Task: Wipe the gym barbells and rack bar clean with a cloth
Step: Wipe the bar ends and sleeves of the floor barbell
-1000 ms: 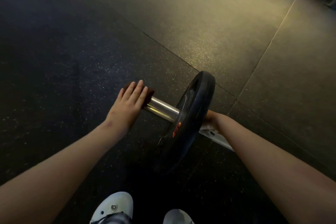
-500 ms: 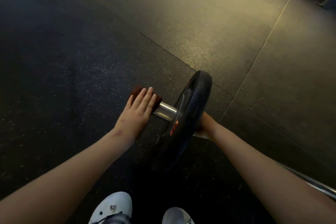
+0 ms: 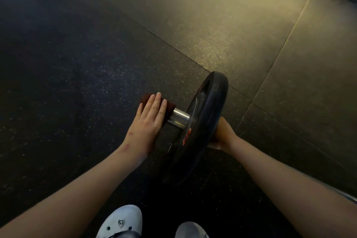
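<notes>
L hand [image 3: 148,121] lies flat, fingers straight and not curled, pressing the dark red cloth [image 3: 146,97] onto the outer end of the barbell sleeve [image 3: 179,119], which sticks out just left of the black plate [image 3: 207,114], low over the rubber floor [image 3: 77,63]. To do this well, I'd wrap the cloth round the sleeve rather than rub only the top, and keep steady pressure right up to the plate (grime prob. collects at that joint). R hand [image 3: 222,135] is behind the plate, likely steadying the bar, but its fingers are hidden, so can't tell its grip. Vs 1 s ago, hand and cloth sit closer to the plate and less bare steel shows.
</notes>
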